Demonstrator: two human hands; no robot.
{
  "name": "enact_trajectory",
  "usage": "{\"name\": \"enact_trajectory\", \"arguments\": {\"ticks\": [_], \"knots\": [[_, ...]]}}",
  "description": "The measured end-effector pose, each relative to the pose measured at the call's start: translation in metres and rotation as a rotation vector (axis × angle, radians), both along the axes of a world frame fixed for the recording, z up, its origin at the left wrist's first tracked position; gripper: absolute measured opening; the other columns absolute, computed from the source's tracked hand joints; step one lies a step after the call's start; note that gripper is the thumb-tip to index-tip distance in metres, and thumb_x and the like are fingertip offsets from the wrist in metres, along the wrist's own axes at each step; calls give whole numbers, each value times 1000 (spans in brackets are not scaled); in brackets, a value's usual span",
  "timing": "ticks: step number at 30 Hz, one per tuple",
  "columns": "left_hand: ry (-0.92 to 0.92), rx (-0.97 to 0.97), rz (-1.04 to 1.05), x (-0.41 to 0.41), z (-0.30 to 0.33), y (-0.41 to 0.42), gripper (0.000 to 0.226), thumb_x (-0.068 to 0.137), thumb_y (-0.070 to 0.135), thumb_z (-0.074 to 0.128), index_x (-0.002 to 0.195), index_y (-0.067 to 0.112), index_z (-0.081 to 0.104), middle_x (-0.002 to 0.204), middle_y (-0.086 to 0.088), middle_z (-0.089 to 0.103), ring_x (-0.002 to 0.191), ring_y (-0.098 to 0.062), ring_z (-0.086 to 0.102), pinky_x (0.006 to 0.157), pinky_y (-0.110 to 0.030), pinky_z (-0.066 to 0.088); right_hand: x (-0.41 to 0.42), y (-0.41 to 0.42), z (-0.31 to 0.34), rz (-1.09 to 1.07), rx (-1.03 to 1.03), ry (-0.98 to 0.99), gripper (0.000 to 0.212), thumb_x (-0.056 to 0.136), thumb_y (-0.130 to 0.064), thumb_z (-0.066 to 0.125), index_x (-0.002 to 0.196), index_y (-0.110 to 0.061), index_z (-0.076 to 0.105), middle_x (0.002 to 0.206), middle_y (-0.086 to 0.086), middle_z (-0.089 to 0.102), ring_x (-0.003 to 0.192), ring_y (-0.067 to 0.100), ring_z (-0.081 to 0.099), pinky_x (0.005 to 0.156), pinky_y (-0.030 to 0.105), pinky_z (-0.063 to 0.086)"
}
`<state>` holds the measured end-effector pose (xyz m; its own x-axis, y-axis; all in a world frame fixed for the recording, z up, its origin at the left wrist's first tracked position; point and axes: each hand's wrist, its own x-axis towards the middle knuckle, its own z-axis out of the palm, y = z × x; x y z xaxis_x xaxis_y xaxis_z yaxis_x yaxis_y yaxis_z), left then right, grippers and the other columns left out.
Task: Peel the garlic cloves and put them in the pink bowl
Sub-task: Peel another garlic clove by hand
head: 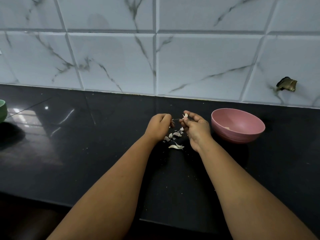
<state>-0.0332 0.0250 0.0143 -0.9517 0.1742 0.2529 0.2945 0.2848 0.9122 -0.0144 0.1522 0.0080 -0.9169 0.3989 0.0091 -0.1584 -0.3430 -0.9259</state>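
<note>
My right hand [195,127] pinches a small garlic clove [185,116] between thumb and fingertips, above the black counter. My left hand [160,126] is curled beside it, fingertips pinching a thin strand of skin [175,119] that stretches toward the clove. Several loose peel pieces [174,135] lie on the counter between and below the two hands. The pink bowl [238,125] stands just right of my right hand, with a pale garlic piece [227,128] inside at its left wall.
A green bowl [2,110] shows partly at the far left edge. The marble-tiled wall [155,58] rises behind the black counter [86,144], with a broken hole [286,84] in it at the right. The counter's front edge runs near the bottom.
</note>
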Motion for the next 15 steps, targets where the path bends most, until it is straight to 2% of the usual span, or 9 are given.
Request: {"name": "enact_trajectory", "arguments": {"ticks": [3, 6, 8, 11, 13, 15], "knots": [[52, -171, 29, -1, -4, -2, 36, 88, 27, 56, 62, 4, 64, 59, -12, 61, 51, -12, 48, 59, -31, 45, 2, -1, 0, 41, 6, -1, 22, 94, 5, 53, 111, -3, 65, 88, 5, 65, 74, 10, 63, 67, 14, 53], [156, -285, 96, -6, -9, -6, 27, 83, 27, 71, 65, 9, 62, 62, -2, 64, 57, -10, 55, 61, -25, 45, 3, -3, 0, 46, 52, 16, 16, 94, 4, 54, 107, 1, 65, 82, 6, 64, 71, 12, 63, 67, 16, 55], [168, -227, 100, -6, -9, -8, 11, 78, 23, 76, 82, 18, 67, 77, 8, 69, 72, -4, 63, 69, -20, 49, 4, -3, 0, 23, 111, 27, 13, 93, 3, 57, 102, 0, 65, 80, 8, 63, 73, 14, 64, 70, 17, 56], [167, -114, 36, -3, -8, -6, 39, 79, 22, 79, 116, 21, 67, 99, 11, 69, 90, -1, 66, 80, -16, 50, 7, -1, 0, 0, 217, 33, 11, 91, 3, 61, 97, -4, 67, 78, 7, 66, 66, 9, 66, 64, 16, 54], [182, -75, 10, -1, -6, -3, 31, 86, 20, 74, 116, 17, 70, 98, 7, 72, 90, -3, 68, 85, -22, 54, 9, -1, 2, 3, 260, 37, 11, 88, 4, 64, 92, -6, 67, 77, 8, 68, 63, 6, 67, 63, 16, 53], [213, -89, 19, -1, -8, -1, 15, 90, 16, 70, 104, 16, 75, 88, 9, 73, 83, -2, 68, 82, -23, 54, 11, -2, 3, 8, 273, 46, 13, 87, 4, 66, 87, -9, 67, 77, 9, 69, 63, 7, 68, 63, 16, 53]]}}
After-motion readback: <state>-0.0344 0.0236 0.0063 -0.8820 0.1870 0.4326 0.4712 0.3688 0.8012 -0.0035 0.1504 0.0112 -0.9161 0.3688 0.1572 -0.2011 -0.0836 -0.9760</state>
